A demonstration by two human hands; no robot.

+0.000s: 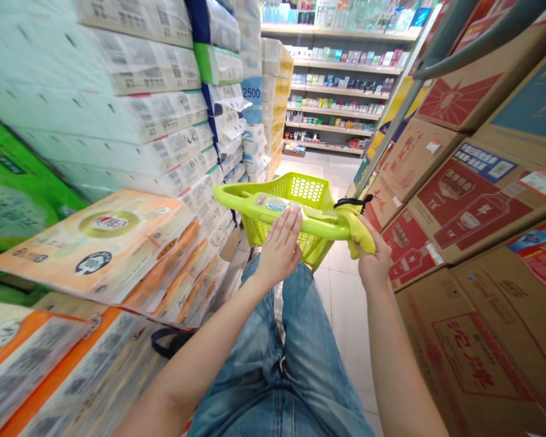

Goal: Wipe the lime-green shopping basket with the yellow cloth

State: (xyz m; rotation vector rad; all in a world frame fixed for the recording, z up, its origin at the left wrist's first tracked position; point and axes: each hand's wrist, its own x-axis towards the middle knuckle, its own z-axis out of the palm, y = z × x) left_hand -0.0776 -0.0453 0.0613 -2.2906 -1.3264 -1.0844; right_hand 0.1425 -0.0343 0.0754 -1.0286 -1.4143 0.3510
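A lime-green plastic shopping cart (309,186) stands in front of my legs, its wide handle nearest me. My left hand (281,243) lies on the middle of the handle, fingers stretched out over the label (273,204). At the handle's right end, my right hand (377,255) is closed around a yellow-green cloth (361,233), which hangs over the handle beside a black strap (353,201).
Stacked tissue packs (164,115) rise on the left, with orange-white packs (113,243) lower and closer. Cardboard boxes (459,200) are piled on the right beside a grey metal rail (391,130). Shelves of small products (341,88) cross the aisle's far end.
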